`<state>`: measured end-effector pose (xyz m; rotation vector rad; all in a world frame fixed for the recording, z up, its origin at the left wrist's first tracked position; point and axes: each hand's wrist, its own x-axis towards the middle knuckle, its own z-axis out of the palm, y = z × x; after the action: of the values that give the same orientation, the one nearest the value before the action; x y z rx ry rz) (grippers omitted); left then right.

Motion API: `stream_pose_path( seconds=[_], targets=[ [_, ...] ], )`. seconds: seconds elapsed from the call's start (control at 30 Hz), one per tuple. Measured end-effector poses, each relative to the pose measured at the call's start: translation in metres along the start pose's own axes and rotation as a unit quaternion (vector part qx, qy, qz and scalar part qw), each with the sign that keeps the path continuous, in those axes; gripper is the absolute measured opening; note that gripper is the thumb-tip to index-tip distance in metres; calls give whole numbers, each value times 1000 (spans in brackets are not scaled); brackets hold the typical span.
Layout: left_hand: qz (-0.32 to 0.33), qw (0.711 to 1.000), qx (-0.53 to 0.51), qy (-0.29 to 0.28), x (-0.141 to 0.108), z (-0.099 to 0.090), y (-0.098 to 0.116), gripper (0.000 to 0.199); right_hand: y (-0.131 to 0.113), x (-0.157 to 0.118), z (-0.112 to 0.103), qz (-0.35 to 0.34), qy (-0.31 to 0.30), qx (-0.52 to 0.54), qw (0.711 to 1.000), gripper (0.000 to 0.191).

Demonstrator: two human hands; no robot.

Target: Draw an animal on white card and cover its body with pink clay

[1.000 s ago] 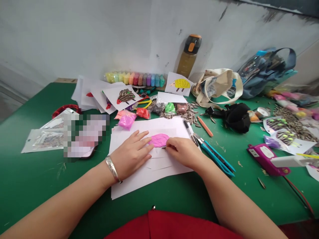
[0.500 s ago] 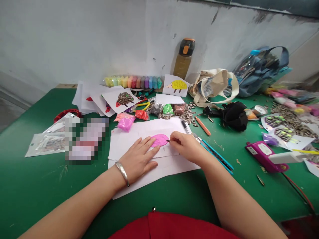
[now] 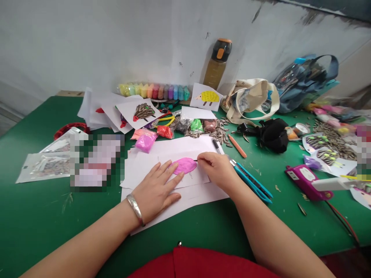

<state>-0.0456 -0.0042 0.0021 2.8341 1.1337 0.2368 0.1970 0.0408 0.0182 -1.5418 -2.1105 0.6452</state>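
A flat pink oval of modelling clay (image 3: 185,166) lies on white paper (image 3: 203,144) in the middle of the table. My left hand (image 3: 159,185) lies flat with fingers spread, pressing on the paper, its fingertips at the clay's left edge. A silver bangle circles that wrist. My right hand (image 3: 216,168) is pinched around a small dark pointed piece (image 3: 195,160), which touches or nearly touches the oval's upper right edge. Its exact kind is too small to tell. Thin pencil-like lines show under the oval.
Bags of coloured clay (image 3: 146,141) and loose sunflower seeds (image 3: 218,131) lie behind the paper. A blue cutter (image 3: 252,181) and an orange pen (image 3: 237,146) lie to the right. Hedgehog pictures (image 3: 143,112), a bottle (image 3: 217,65) and a cloth bag (image 3: 252,100) stand farther back.
The view has shifted slightly. My right hand's pinch with the dark piece has moved a little up along the oval's right edge. My left hand stays spread on the paper.
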Motion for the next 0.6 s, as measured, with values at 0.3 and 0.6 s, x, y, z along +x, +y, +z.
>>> stream_pose_path(
  seconds=[0.3, 0.6],
  targets=[
    [-20, 1000, -17, -4, 1, 1, 3, 50, -10, 11, 11, 3, 1, -114, 994, 21],
    [-29, 999, -22, -4, 1, 2, 3, 50, -5, 8, 17, -7, 47, -93, 995, 16]
  ],
)
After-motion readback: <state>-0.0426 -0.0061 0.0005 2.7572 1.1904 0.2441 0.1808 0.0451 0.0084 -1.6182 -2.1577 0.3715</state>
